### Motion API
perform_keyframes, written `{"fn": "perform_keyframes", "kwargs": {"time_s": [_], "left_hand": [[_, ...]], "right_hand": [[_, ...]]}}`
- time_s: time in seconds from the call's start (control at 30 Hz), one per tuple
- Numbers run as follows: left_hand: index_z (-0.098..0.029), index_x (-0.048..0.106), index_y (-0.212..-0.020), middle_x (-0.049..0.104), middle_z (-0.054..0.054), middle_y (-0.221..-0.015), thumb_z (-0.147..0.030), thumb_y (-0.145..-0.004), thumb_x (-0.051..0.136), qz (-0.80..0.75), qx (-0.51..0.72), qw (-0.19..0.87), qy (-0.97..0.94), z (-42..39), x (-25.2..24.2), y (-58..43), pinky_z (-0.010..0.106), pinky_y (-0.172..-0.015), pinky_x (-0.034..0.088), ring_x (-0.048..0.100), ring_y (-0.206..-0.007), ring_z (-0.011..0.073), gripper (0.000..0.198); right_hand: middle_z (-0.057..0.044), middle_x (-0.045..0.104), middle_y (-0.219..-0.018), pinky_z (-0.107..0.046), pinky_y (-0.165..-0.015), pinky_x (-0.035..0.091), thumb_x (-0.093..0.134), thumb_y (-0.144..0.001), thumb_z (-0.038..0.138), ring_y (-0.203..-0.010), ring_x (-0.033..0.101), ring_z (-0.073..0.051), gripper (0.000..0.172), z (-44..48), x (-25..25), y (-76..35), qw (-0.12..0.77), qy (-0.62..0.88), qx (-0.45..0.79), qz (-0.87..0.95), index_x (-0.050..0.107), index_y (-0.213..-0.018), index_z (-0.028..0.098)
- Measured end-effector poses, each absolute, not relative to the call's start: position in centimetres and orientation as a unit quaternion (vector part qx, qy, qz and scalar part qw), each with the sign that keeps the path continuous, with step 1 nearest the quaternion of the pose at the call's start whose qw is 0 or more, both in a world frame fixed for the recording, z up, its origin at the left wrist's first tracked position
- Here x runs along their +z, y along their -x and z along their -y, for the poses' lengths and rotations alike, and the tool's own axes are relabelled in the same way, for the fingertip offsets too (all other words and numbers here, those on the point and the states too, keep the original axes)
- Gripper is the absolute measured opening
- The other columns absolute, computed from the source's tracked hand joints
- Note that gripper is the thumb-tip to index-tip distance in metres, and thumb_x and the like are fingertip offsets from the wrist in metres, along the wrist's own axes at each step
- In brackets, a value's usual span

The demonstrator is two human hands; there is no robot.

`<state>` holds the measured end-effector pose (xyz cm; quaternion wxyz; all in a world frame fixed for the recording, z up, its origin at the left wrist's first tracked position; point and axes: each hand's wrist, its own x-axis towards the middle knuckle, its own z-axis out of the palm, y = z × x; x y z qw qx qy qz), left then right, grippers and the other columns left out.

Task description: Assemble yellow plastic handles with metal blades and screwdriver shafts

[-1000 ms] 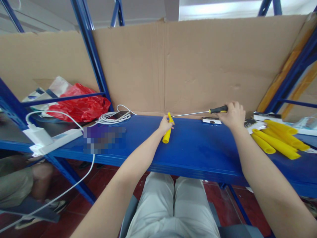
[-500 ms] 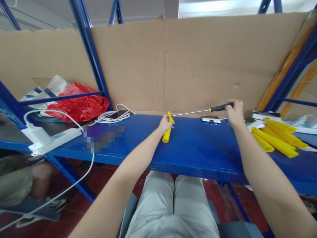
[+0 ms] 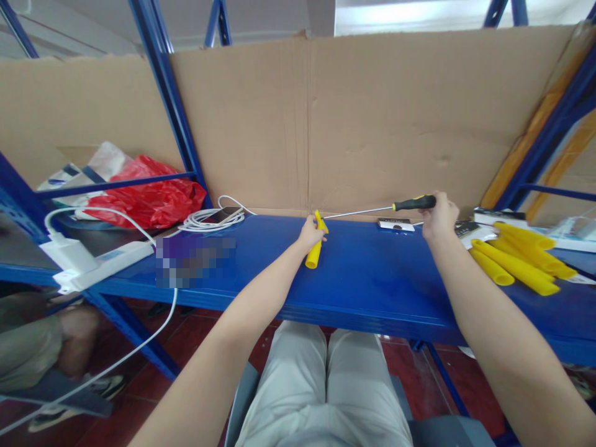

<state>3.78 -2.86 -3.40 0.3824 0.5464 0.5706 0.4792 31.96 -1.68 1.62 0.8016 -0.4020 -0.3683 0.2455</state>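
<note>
Cardboard (image 3: 395, 118) behind screwdriver (image 3: 412, 203), yellow tubes (image 3: 516, 267) rightward

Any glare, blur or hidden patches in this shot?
All in the head view: the bright strip at top right is washed out; the blue shelf carries a soft sheen; a blocky patch hides something at left; the screwdriver and yellow tube read clearly in outline, fine detail soft.

Two hands (image 3: 313, 234), one screwdriver (image 3: 410, 203), one held yellow tube (image 3: 313, 256), at least four piled yellow tubes (image 3: 519, 270), and one red bag (image 3: 151, 192).
</note>
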Motion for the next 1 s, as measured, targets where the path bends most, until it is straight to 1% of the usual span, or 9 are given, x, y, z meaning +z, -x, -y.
{"fn": "perform_keyframes", "kwargs": {"time_s": [0.1, 0.23, 0.3, 0.4, 0.5, 0.63, 0.77, 0.87, 1.0], "left_hand": [[-0.02, 0.042, -0.122, 0.066, 0.003, -0.104, -0.001, -0.087, 0.058, -0.569, 0.479, 0.386, -0.546, 2.9, -3.4, -3.8, 0.015, -0.044, 0.042, 0.054, -0.046, 0.002, 0.042], [-0.02, 0.042, -0.12, 0.066, 0.003, -0.103, 0.0, -0.087, 0.057, -0.573, 0.488, 0.386, -0.534, 2.8, -3.5, -3.7, 0.014, -0.043, 0.04, 0.054, -0.046, 0.0017, 0.041], [-0.02, 0.043, -0.119, 0.066, 0.003, -0.101, 0.001, -0.087, 0.057, -0.577, 0.493, 0.384, -0.527, 2.6, -3.5, -3.6, 0.014, -0.042, 0.04, 0.054, -0.046, 0.0018, 0.041], [-0.019, 0.043, -0.119, 0.066, 0.003, -0.101, 0.0, -0.086, 0.057, -0.584, 0.497, 0.378, -0.519, 2.5, -3.5, -3.5, 0.014, -0.042, 0.04, 0.054, -0.045, 0.0016, 0.04], [-0.019, 0.043, -0.12, 0.066, 0.004, -0.105, 0.0, -0.086, 0.057, -0.593, 0.491, 0.37, -0.52, 2.4, -3.5, -3.5, 0.014, -0.043, 0.04, 0.053, -0.045, 0.0012, 0.042], [-0.018, 0.044, -0.122, 0.066, 0.004, -0.106, -0.001, -0.087, 0.057, -0.594, 0.482, 0.357, -0.536, 2.3, -3.6, -3.5, 0.015, -0.045, 0.043, 0.056, -0.047, 0.0023, 0.042], [-0.019, 0.044, -0.124, 0.067, 0.004, -0.103, -0.001, -0.087, 0.058, -0.594, 0.473, 0.347, -0.55, 2.2, -3.7, -3.6, 0.016, -0.048, 0.045, 0.063, -0.053, 0.0056, 0.043], [-0.019, 0.044, -0.125, 0.067, 0.005, -0.106, -0.002, -0.087, 0.058, -0.594, 0.469, 0.341, -0.558, 2.2, -3.7, -3.6, 0.016, -0.048, 0.045, 0.063, -0.054, 0.0057, 0.043], [-0.017, 0.044, -0.124, 0.065, 0.008, -0.113, -0.003, -0.089, 0.057, -0.592, 0.464, 0.337, -0.566, 2.2, -3.7, -3.6, 0.015, -0.045, 0.044, 0.059, -0.049, 0.003, 0.041]], "right_hand": [[0.004, 0.049, -0.063, -0.023, -0.055, 0.048, 0.058, -0.087, 0.019, -0.061, 0.054, -0.011, 0.024, 2.6, 2.3, -30.5, 0.851, 0.356, 0.299, 0.245, 0.042, -0.07, 0.022], [0.005, 0.054, -0.065, -0.022, -0.051, 0.05, 0.072, -0.082, 0.03, -0.058, 0.056, -0.01, 0.032, 2.6, 2.0, -30.7, 0.832, 0.345, 0.321, 0.292, 0.044, -0.07, 0.021], [0.005, 0.051, -0.062, -0.02, -0.044, 0.044, 0.073, -0.081, 0.035, -0.051, 0.051, -0.009, 0.034, 2.5, 1.6, -31.3, 0.811, 0.373, 0.314, 0.322, 0.045, -0.07, 0.021], [0.008, 0.043, -0.052, -0.018, -0.034, 0.032, 0.069, -0.085, 0.038, -0.04, 0.039, -0.007, 0.032, 2.8, 1.5, -31.8, 0.775, 0.418, 0.314, 0.355, 0.045, -0.071, 0.022], [0.009, 0.036, -0.046, -0.018, -0.031, 0.024, 0.065, -0.087, 0.04, -0.034, 0.03, -0.007, 0.031, 3.3, 1.6, -31.7, 0.742, 0.433, 0.344, 0.378, 0.042, -0.073, 0.023], [0.01, 0.031, -0.042, -0.018, -0.029, 0.019, 0.062, -0.088, 0.046, -0.031, 0.026, -0.007, 0.037, 3.8, 1.6, -31.5, 0.739, 0.448, 0.336, 0.375, 0.037, -0.072, 0.025], [0.01, 0.028, -0.04, -0.018, -0.03, 0.017, 0.059, -0.09, 0.037, -0.031, 0.026, -0.007, 0.035, 4.1, 1.6, -31.4, 0.743, 0.469, 0.32, 0.353, 0.035, -0.069, 0.025], [0.007, 0.033, -0.041, -0.019, -0.03, 0.019, 0.054, -0.091, 0.03, -0.033, 0.028, -0.007, 0.028, 4.2, 1.9, -31.4, 0.732, 0.486, 0.346, 0.328, 0.038, -0.069, 0.024], [0.003, 0.041, -0.045, -0.021, -0.031, 0.026, 0.048, -0.095, 0.035, -0.036, 0.035, -0.009, 0.027, 4.4, 2.3, -31.4, 0.721, 0.475, 0.387, 0.324, 0.043, -0.07, 0.024]]}}
